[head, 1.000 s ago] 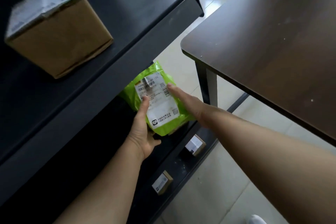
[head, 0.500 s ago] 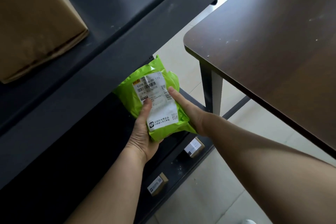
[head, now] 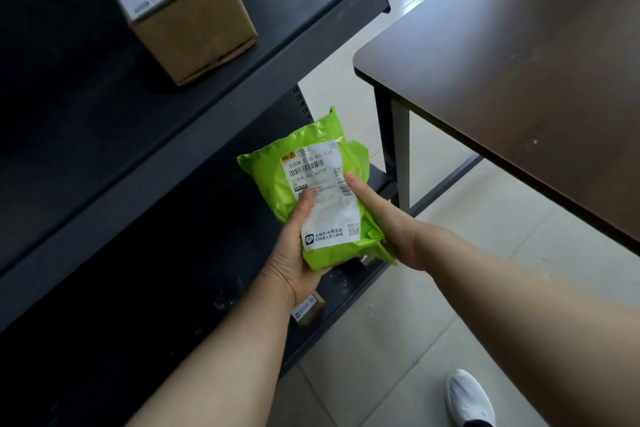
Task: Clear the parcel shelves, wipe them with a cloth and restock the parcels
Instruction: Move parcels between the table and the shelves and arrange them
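A green plastic parcel (head: pixel 273 177) with a white shipping label is held between both hands, just out in front of the dark lower shelf (head: pixel 194 288). My left hand (head: pixel 294 253) grips its near left edge, thumb on the label. My right hand (head: pixel 384 222) holds its right side, thumb lying along the label. A brown cardboard box (head: pixel 194 28) with a white label on top sits on the black upper shelf (head: pixel 104 107).
A dark brown table (head: pixel 519 80) stands to the right, its corner close to the shelf unit. A small labelled carton (head: pixel 306 312) lies on the bottom shelf below my left hand. Pale tiled floor and my white shoe (head: pixel 469 395) are at the bottom right.
Both hands have drawn the green parcel out from under the upper shelf, toward me and the aisle. The view has shifted, bringing the cardboard box fully back into sight.
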